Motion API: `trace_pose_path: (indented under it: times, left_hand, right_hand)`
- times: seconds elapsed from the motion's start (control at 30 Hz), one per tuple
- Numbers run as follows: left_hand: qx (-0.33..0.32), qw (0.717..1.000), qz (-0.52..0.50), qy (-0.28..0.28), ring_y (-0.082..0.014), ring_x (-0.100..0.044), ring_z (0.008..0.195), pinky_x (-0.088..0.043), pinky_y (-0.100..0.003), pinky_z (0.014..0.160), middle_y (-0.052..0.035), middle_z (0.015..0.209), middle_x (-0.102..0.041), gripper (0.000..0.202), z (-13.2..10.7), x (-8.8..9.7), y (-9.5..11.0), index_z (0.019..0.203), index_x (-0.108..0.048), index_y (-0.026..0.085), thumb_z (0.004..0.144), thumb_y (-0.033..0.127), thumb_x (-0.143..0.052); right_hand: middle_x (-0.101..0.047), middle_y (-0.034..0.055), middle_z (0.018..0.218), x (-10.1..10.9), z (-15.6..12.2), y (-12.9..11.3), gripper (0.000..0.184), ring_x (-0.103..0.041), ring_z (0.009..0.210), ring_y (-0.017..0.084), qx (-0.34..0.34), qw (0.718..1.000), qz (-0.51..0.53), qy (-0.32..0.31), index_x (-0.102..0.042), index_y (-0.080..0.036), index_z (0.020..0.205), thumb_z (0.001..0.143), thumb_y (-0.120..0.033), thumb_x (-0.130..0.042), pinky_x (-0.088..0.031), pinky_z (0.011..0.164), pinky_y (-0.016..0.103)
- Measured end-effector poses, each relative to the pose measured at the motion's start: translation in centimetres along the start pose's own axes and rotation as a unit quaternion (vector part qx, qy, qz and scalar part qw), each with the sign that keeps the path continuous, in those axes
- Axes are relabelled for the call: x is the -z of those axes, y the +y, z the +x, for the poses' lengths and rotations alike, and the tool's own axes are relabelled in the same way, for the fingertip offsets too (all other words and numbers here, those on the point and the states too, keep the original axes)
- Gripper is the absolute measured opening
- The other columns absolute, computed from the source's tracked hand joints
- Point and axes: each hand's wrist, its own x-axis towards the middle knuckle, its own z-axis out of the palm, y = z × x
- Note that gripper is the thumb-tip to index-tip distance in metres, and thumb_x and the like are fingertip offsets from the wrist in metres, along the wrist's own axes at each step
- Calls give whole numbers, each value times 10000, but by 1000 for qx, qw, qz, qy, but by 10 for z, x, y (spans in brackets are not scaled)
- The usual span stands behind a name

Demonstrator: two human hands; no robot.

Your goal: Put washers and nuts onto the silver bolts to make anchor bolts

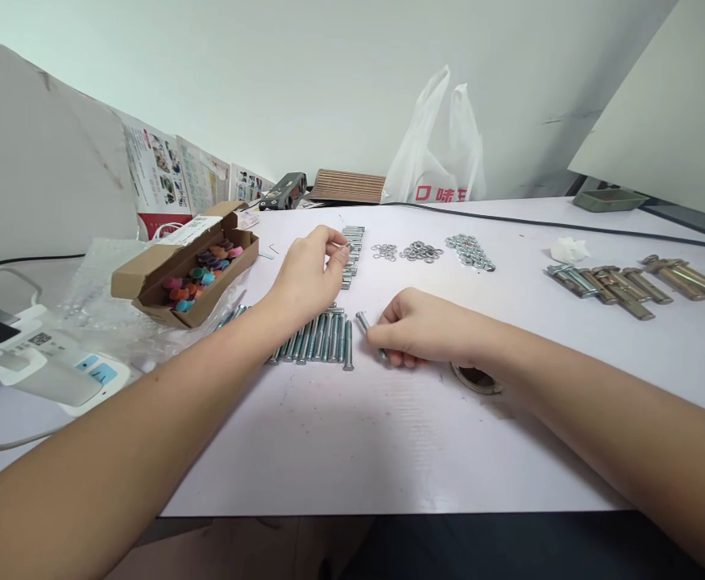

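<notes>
My left hand (313,270) reaches forward over the white table (388,435), its fingers pinched on a small bolt at the near end of a row of short bolts (352,246). My right hand (425,330) rests on the table with its fingers curled round a long silver bolt (369,330). That bolt lies just to the right of a row of long bolts (319,337) lined up side by side.
Piles of washers (420,251) and nuts (470,251) lie farther back. Brass-coloured anchor bolts (630,283) sit at the right. An open cardboard box (164,282) with coloured pieces stands at the left, a white plastic bag (437,161) at the back.
</notes>
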Motion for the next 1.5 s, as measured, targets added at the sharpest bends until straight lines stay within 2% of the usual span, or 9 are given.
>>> trace_pose_path:
  times: [0.1, 0.27, 0.47, 0.63, 0.77, 1.1, 1.23, 1.37, 1.5]
  left_hand:
    - [39, 988, -152, -13, -194, -642, 894, -492, -377, 871, -89, 994, -734, 338, 2, -4, -2, 1215, -585, 146, 913, 297, -572]
    - [92, 941, -323, -50, -181, -651, 1004, -489, -343, 903, -95, 1068, -715, 387, 0, -8, 2, 1222, -612, 134, 863, 267, -671]
    - [202, 854, -470, -96, -91, -578, 690, -523, -314, 817, -56, 933, -677, 241, -3, -9, 11, 1069, -632, 140, 833, 151, -682]
    - [243, 796, -543, -109, -86, -578, 691, -546, -313, 898, -35, 839, -641, 104, -2, -6, 13, 889, -626, 139, 818, 63, -630]
    - [251, 771, -574, -112, -88, -576, 697, -543, -301, 932, -26, 779, -603, 97, -1, -4, 11, 828, -633, 138, 834, 55, -583]
    - [189, 796, -555, -151, -91, -609, 749, -535, -313, 936, -39, 888, -670, 39, -3, -7, 10, 870, -634, 149, 851, 115, -638]
    - [168, 808, -543, -158, -74, -618, 718, -529, -281, 854, -35, 925, -697, 122, -4, -7, 9, 954, -633, 147, 842, 115, -668]
    - [141, 824, -525, -158, -83, -626, 717, -500, -270, 779, -43, 934, -713, 206, -3, -7, 7, 1012, -634, 150, 822, 154, -712]
    - [105, 853, -484, -164, -112, -659, 767, -489, -297, 815, -47, 888, -727, 259, -3, -10, 1, 1061, -643, 155, 823, 206, -731]
  right_hand:
    - [-614, 77, 563, 8, 7, 3, 252, -473, 447, 101, 14, 992, 124, 20, -575, -158, 513, 741, -252, -627, -384, 415, 243]
    - [-619, 61, 614, 15, 15, 6, 193, -500, 495, 86, 53, 958, 279, 36, -588, -143, 577, 746, -203, -662, -422, 447, 211]
    - [-705, 71, 797, 14, 14, 5, 85, -599, 658, 117, 149, 945, 280, 78, -681, -147, 725, 723, -197, -750, -517, 642, 249]
    - [-636, 33, 689, 17, 14, 6, 162, -588, 648, 123, 192, 931, 270, 155, -656, -151, 720, 704, -222, -800, -466, 615, 261]
    - [-628, 33, 694, 18, 15, 7, 154, -561, 622, 110, 177, 941, 243, 153, -667, -142, 748, 730, -228, -794, -440, 600, 260]
    - [-642, 43, 731, 17, 20, 13, 170, -586, 691, 125, 180, 939, 268, 118, -686, -143, 829, 763, -257, -795, -481, 705, 282]
    - [-669, 36, 800, 17, 20, 13, 306, -624, 738, 124, 166, 933, 301, 105, -652, -145, 972, 742, -239, -830, -495, 774, 288]
    - [-686, 46, 822, 16, 19, 14, 338, -628, 734, 119, 166, 933, 300, 107, -643, -123, 1017, 750, -214, -830, -500, 760, 281]
    - [-696, 52, 829, 16, 19, 14, 343, -639, 761, 123, 170, 931, 303, 107, -657, -117, 1049, 763, -209, -823, -503, 769, 278]
